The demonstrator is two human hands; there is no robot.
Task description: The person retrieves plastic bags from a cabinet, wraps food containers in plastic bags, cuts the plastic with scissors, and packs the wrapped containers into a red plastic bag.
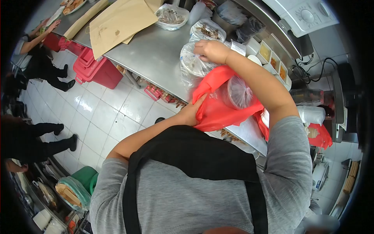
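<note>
My left hand (191, 113) grips the near left side of a red plastic bag (212, 111), with its fingers partly hidden by the film. Inside the bag's mouth sits a round container wrapped in clear plastic (238, 93), the film gathered at its top. My right hand (213, 51) is beyond the red bag, its fingers curled down onto a clear plastic bag (191, 64) around a bowl. The right fingertips are partly hidden, and the bowl's contents are hard to make out.
Farther along the steel counter (156, 58) stand more bagged bowls (208, 30) and large brown paper sheets (117, 29). White condiment trays (272, 62) line the right side. A red bin (97, 70) stands on the tiled floor. Other people (39, 54) are at the left.
</note>
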